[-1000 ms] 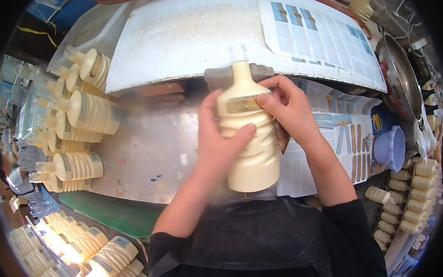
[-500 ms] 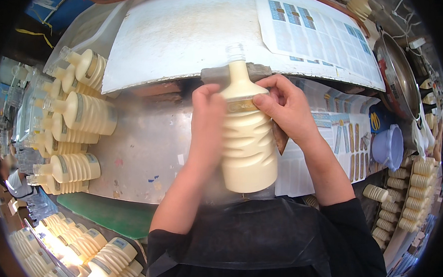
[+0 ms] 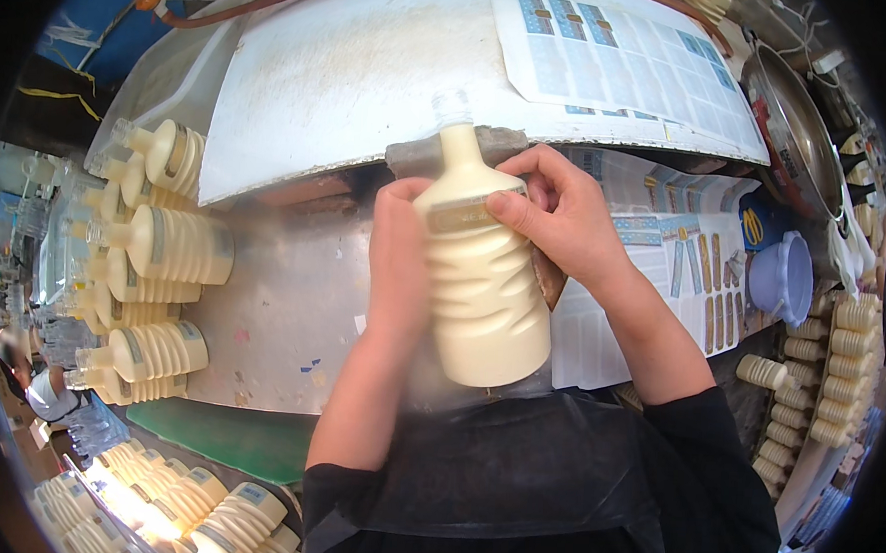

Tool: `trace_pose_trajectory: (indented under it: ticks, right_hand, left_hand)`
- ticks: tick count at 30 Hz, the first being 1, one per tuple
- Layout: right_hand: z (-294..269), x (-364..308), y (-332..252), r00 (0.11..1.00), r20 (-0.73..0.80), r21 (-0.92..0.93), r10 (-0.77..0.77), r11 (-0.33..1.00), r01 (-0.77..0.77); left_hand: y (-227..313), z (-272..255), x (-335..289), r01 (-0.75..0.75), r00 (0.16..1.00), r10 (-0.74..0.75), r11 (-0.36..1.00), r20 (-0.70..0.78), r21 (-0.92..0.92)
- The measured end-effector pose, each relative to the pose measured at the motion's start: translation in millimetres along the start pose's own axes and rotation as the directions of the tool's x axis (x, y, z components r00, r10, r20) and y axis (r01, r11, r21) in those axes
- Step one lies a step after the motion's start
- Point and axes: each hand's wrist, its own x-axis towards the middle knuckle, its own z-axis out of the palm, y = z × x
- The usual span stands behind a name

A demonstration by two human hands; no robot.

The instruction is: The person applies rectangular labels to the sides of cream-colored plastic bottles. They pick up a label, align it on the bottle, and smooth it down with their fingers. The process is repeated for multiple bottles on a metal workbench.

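I hold a cream ribbed plastic bottle (image 3: 483, 279) upright in front of my chest, its clear neck pointing away from me. My left hand (image 3: 399, 264) lies flat along the bottle's left side and grips it. My right hand (image 3: 556, 217) wraps the bottle's shoulder from the right, thumb pressing on a narrow gold label band (image 3: 461, 215) around the shoulder. Under the bottle lies a metal worktable (image 3: 281, 308).
Several cream bottles (image 3: 164, 247) lie stacked on their sides at the table's left. Label sheets (image 3: 615, 55) lie on a white board at the back, more sheets (image 3: 684, 259) at my right. A lilac bowl (image 3: 783, 279), more bottles (image 3: 829, 367) and a metal pan (image 3: 792, 125) stand at right.
My left hand slid from gripping the bottle's middle with spread fingers to lying flat along its left side. The bottle turned slightly and rose a little. My right hand stayed on the shoulder.
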Motion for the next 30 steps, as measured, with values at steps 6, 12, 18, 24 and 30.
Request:
trace_pose_trajectory:
  ticks: [6,12,18,24,30]
  right_hand:
    - [0,-2,-1,1.000,-0.009,-0.058,-0.020,0.998,0.019]
    - [-19,-2,3,0.998,-0.010,0.280,-0.061,0.958,0.061]
    - [-18,-22,-9,0.748,-0.373,-0.154,-0.548,0.832,0.533]
    - [1,-40,-25,0.470,0.133,-0.409,-0.873,0.383,0.828]
    - [3,-42,-30,0.427,0.190,-0.454,-0.884,0.307,0.836]
  left_hand:
    - [-1,3,-4,-0.022,1.000,0.022,1.000,0.003,-0.019]
    - [-4,4,-3,0.065,0.998,-0.068,0.978,-0.009,-0.196]
    - [15,14,-8,0.161,0.982,-0.183,0.934,-0.043,-0.318]
    - [17,13,-15,0.185,0.978,-0.210,0.893,-0.016,-0.411]
    - [26,19,-17,0.188,0.967,-0.243,0.880,-0.074,-0.437]
